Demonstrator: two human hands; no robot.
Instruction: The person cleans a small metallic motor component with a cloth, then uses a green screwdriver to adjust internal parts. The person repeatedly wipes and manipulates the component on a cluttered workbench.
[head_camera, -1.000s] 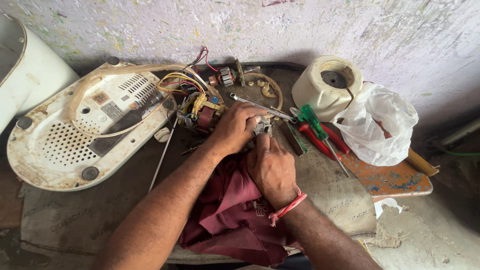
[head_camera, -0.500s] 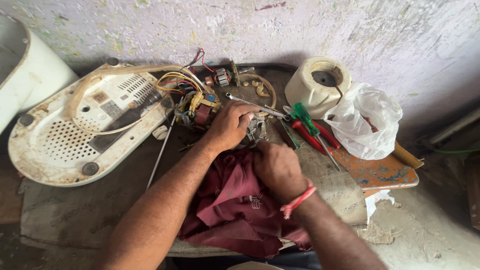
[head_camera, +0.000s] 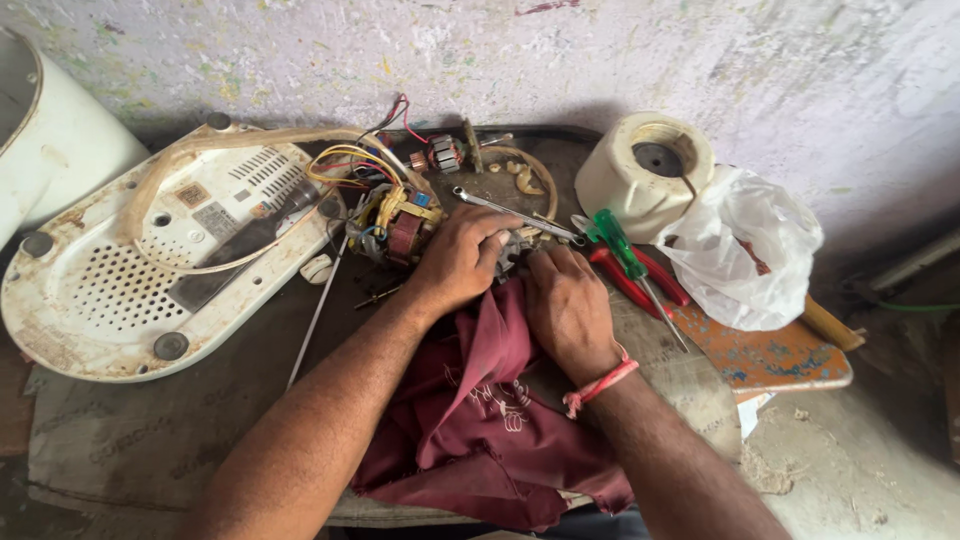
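Observation:
My left hand grips a small grey metal motor part that lies at the top edge of a maroon cloth. My right hand presses on the same part from the right, its fingers curled over it; a red thread band circles that wrist. Most of the part is hidden under both hands. Just left of my left hand sits a motor stator with copper windings and yellow, red and blue wires.
A white perforated appliance base lies at the left. A spanner, a green-handled screwdriver and red-handled pliers lie by my hands. A cream plastic housing, a white plastic bag and an orange board are at the right.
Both hands stay on the small metal part with only slight finger shifts. The camera view has drifted a little, moving the scene in the frame.

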